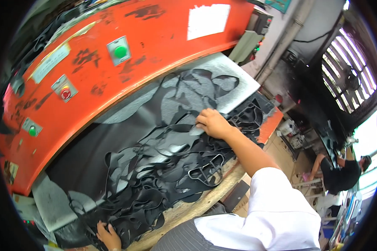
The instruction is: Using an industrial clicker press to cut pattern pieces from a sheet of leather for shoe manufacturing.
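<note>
A black sheet [107, 140], probably leather or synthetic leather, lies over a pale grey board, its right part cut into holes and thin strips. My right hand [213, 124] is closed, fingers curled, on the cut scrap [176, 136] near the board's right part. Down at the lower left, my left hand [109, 236] rests at the edge of a tangled heap of black scraps [142, 201], thumb and finger apart; its other fingers are partly hidden. A metal-edged cutting die [207, 169] lies on the heap, between my hands and nearer the right one.
An orange machine beam [155, 42] with green buttons [120, 51] and a red button [65, 92] spans the far side. The pale board [247, 81] sticks out at right. A worn ledge [192, 207] runs along the near edge. Another person [343, 173] sits far right.
</note>
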A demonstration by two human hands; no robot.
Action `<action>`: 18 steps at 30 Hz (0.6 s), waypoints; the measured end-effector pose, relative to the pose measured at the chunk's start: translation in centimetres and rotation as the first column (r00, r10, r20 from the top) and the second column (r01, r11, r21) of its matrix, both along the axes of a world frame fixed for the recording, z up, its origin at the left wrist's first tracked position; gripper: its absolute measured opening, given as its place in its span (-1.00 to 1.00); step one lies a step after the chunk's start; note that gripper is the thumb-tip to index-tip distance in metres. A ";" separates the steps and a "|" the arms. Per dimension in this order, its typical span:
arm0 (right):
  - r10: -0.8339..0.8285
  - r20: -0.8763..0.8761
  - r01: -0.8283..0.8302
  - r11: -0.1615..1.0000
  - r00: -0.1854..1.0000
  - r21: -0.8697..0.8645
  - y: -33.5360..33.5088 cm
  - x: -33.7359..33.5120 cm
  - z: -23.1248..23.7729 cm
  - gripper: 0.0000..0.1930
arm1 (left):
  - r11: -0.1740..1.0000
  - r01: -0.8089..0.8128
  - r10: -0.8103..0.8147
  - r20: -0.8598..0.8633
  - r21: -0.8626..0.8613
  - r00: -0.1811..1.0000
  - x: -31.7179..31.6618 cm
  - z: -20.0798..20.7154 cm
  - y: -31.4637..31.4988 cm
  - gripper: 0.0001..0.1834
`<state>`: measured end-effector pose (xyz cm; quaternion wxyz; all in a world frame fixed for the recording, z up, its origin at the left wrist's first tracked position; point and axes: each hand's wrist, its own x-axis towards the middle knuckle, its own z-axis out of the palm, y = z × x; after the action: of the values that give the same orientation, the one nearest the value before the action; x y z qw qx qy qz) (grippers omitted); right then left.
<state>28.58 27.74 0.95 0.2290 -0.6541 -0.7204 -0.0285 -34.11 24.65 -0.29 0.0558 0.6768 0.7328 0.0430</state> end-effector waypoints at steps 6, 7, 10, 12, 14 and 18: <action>-0.377 0.058 0.379 0.925 0.924 -0.025 -11.6 1.4 3.6 -0.54 | 0.945 0.146 -0.215 0.217 0.294 0.952 4.9 6.8 2.4 -0.47; -0.390 0.119 0.389 0.921 0.913 0.030 -13.7 1.3 3.8 -0.52 | 0.927 0.172 -0.253 0.215 0.333 0.943 5.4 7.0 3.6 -0.48; -0.478 0.216 0.513 0.844 0.851 -0.155 -21.1 4.0 3.8 -0.34 | 0.895 0.248 -0.377 0.330 0.371 0.865 9.8 6.6 6.5 -0.45; -0.511 0.162 0.536 0.810 0.844 -0.236 -22.9 4.9 3.7 -0.33 | 0.901 0.362 -0.406 0.173 0.237 0.897 10.1 3.4 6.9 -0.39; -0.543 0.115 0.554 0.795 0.831 -0.248 -23.7 6.1 3.6 -0.32 | 0.939 0.297 -0.266 0.179 -0.176 0.947 12.6 4.6 5.0 -0.29; -0.432 0.286 0.517 0.744 0.855 -0.423 -22.4 8.4 4.3 -0.28 | 0.921 0.390 -0.371 0.280 -0.015 0.885 9.9 3.1 0.5 -0.29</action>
<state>36.99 5.33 5.21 -0.0197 -0.8469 -0.5298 0.0401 -24.18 25.11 2.83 0.1871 0.7924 0.5722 0.0979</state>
